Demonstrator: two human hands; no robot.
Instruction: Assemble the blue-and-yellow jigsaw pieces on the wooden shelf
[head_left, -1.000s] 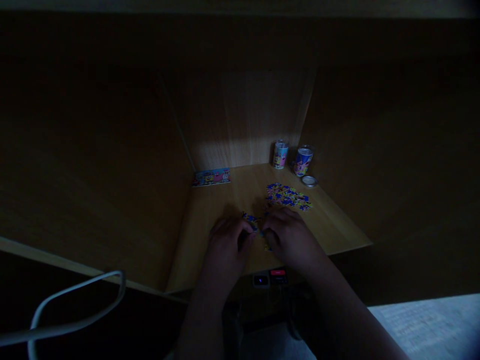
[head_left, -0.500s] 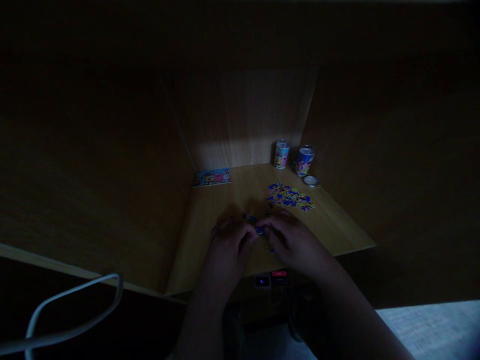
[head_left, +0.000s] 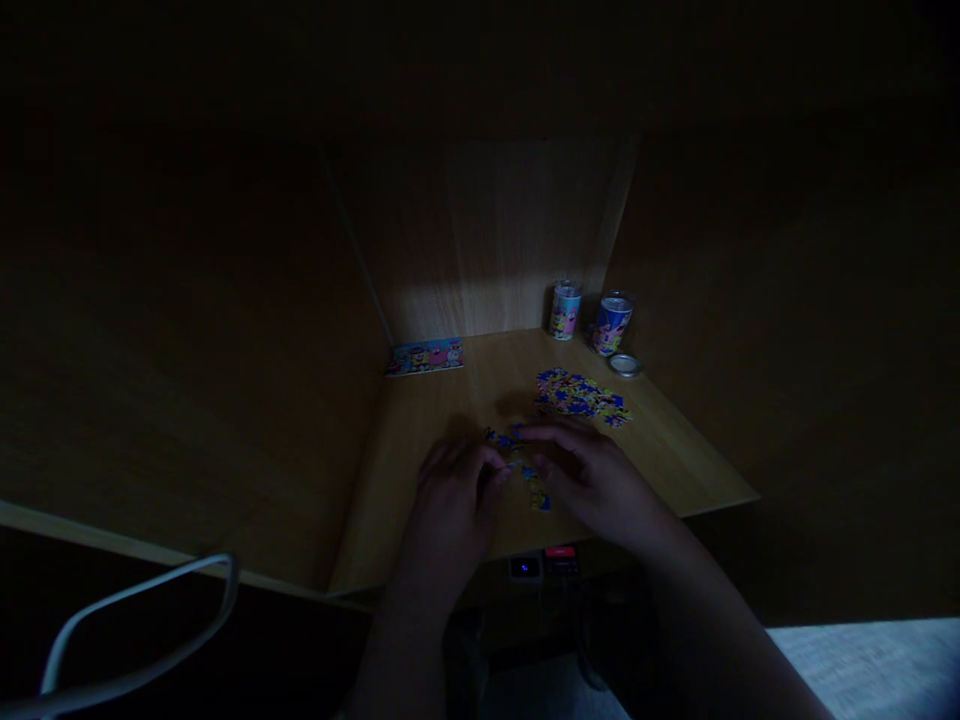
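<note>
My left hand [head_left: 456, 488] is closed in a pinch at the front of the wooden surface, with a small puzzle piece [head_left: 513, 466] at its fingertips. Opposite it, my right hand [head_left: 596, 475] has thumb and forefinger spread apart, the forefinger reaching over some blue puzzle pieces [head_left: 503, 440]. Between the hands lies a short strip of blue and yellow puzzle pieces [head_left: 537, 490]. Behind my right hand spreads a pile of loose puzzle pieces [head_left: 577, 393], blue, yellow and pink. Dim light hides fine detail.
Two printed cans [head_left: 564, 312] [head_left: 612, 325] stand in the back right corner, beside a round lid [head_left: 625, 365]. A colourful picture card [head_left: 426, 356] lies at the back left. Wooden walls enclose the surface. A white cable [head_left: 135, 590] loops at lower left.
My right hand's thumb and forefinger have parted from the piece held between both hands. The strip of pieces between the hands shows more now. My left hand stays nearly in place.
</note>
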